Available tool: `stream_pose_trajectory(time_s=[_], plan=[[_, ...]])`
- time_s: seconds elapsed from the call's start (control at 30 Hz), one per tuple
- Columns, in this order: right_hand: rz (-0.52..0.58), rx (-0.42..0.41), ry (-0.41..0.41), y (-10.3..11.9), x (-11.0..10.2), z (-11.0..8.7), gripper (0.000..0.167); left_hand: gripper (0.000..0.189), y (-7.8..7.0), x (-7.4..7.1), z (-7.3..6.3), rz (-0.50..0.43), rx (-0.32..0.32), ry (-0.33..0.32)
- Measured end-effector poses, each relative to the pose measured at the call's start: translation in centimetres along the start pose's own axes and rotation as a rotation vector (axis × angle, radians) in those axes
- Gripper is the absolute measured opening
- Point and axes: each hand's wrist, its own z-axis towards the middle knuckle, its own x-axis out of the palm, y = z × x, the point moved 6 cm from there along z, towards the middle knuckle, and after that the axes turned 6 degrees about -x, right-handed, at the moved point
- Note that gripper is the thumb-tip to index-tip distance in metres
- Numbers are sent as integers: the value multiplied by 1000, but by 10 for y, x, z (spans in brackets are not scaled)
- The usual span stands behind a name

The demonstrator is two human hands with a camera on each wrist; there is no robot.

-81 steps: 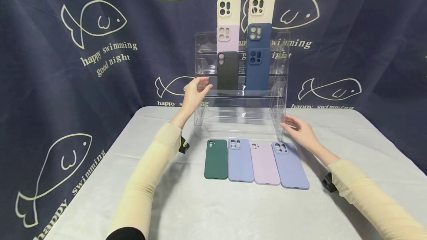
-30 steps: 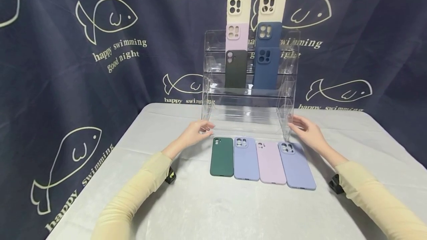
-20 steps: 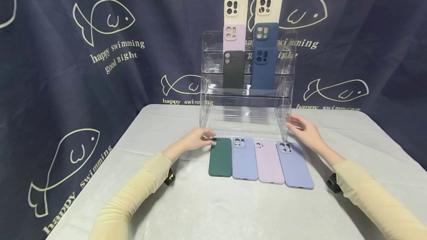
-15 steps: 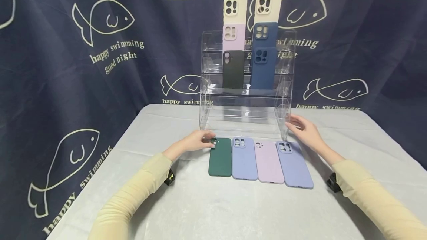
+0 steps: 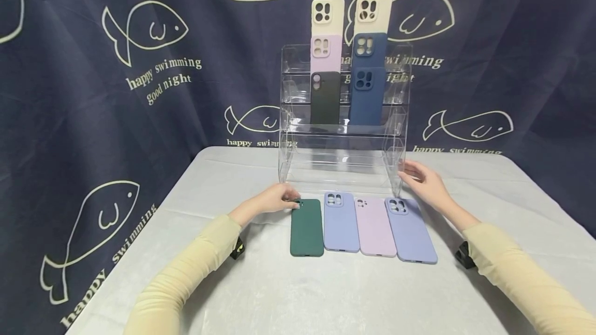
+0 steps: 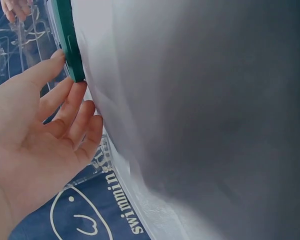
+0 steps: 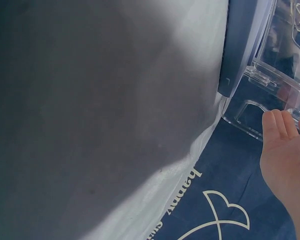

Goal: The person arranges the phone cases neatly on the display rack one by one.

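The left hand's grip (image 5: pixel 274 198) pinches the green case (image 5: pixel 307 229) by its camera-end corner.

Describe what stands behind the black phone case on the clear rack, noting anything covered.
Behind the black phone case rise a lilac case and, farther back, a white case. Only their upper parts show; the cases in front cover the rest.

Head: high, facing forward and down across my bench (image 5: pixel 261 288).
Left wrist: close, toward my left grip (image 6: pixel 42 130) and the green case (image 6: pixel 69 42).
Right wrist: close, toward my right grip (image 7: pixel 284 160).
Shared by all: clear rack (image 5: pixel 344 129).
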Motion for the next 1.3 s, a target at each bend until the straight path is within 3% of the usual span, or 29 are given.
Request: stream_pose_trajectory(time_s=[0.3, 0.8, 0.93, 1.13, 1.3], plan=[[0, 2, 1, -2, 0, 1, 49, 28, -2, 2, 0, 33, -31, 10], [-4, 1, 2, -4, 0, 0, 49, 23, 0, -4, 1, -61, -61, -31], [7, 0, 7, -6, 1, -1, 51, 24, 2, -6, 1, -139, -74, -66], [15, 3, 14, -8, 2, -1, 52, 27, 2, -9, 1, -383, -124, -115], [4, 10, 7, -9, -1, 0, 51, 31, -4, -16, 4, -463, -158, -165]])
